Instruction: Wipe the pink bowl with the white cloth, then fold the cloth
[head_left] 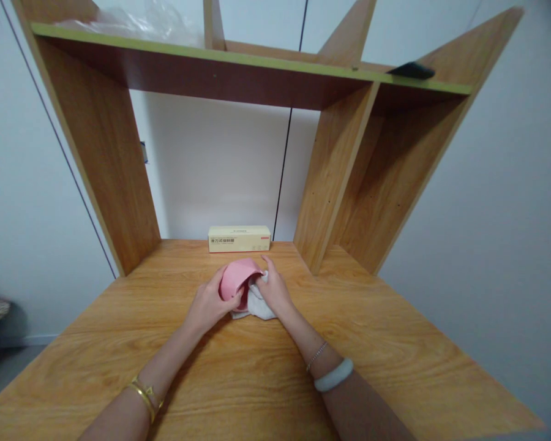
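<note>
A pink bowl (237, 274) is tipped on its side just above the desk, its opening turned to the right. My left hand (213, 298) grips it from the left, thumb over the near rim and fingers round the outside. My right hand (274, 288) is closed on a light grey cloth (258, 303) at the bowl's opening. Part of the cloth is pushed inside the bowl, and the rest hangs down toward the desk. The right fingertips are hidden in the cloth and the bowl.
A cream cling-film box (239, 239) with dark lettering stands behind the bowl, near the wall. The wooden desk (239, 380) has an upright divider (333, 184) on the right. Overhead, a shelf (257, 60) bears clear plastic wrapping (151, 23) and a dark flat object (412, 70).
</note>
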`<state>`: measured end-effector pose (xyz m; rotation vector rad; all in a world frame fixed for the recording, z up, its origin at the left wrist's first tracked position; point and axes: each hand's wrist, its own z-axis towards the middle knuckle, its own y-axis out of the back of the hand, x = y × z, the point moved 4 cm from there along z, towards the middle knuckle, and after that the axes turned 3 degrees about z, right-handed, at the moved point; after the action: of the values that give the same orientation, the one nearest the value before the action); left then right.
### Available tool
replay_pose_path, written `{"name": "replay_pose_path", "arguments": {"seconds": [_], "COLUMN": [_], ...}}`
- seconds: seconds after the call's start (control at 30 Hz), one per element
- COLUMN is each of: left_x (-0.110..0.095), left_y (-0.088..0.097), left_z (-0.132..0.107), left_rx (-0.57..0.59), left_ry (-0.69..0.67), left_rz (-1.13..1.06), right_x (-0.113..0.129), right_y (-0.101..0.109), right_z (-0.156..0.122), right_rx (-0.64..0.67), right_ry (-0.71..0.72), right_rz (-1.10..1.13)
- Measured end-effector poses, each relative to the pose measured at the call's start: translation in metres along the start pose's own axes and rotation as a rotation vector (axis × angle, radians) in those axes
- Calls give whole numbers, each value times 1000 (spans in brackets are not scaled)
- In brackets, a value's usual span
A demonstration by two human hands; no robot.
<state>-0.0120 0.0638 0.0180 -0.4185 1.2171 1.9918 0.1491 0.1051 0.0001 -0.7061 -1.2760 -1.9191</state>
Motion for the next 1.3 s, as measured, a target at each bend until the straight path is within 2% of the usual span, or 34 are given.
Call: {"name": "replay_pose_path", "arguments": {"seconds": [0.17,0.3,0.37,0.53,0.63,0.7,0.83,1.0,1.1,1.17,1.3], "left_x": [2,-2,-1,5,3,1,-3,-1,0,3,17], "left_y": [2,-6,-7,-2,0,0,-1,-2,-6,-9,-10], "left_z": [1,0,0,1,0,-1,-3,-1,0,0,4], "left_rx": [-118,-47,-53,-88,-57,-34,-11,-44,-69,-75,-127], "left_ry": [37,-4,15,106,100,81,1,16,18,48,175], "left_rz": [-259,-330,-317,-109,-35,-6,-61,-311,-353,-358,-389], "right_x": [-1,1,3,12,17,14,2,0,3,6,14], "right_y": [-2,-10,-8,18,20,14,4,2,-2,-2,10], "right_z": [2,4,4,-2,-3,-3,-1,1,1,0,-3], "right_rx": [-129,-97,-84,-177,-137,-71,-16,-169,-175,-144,-109], "right_ry": [20,50,52,66,133,111,25,63,87,90,78], "right_rz": [218,400,351,7,-123,-173,-89,177,282,261,8]}}
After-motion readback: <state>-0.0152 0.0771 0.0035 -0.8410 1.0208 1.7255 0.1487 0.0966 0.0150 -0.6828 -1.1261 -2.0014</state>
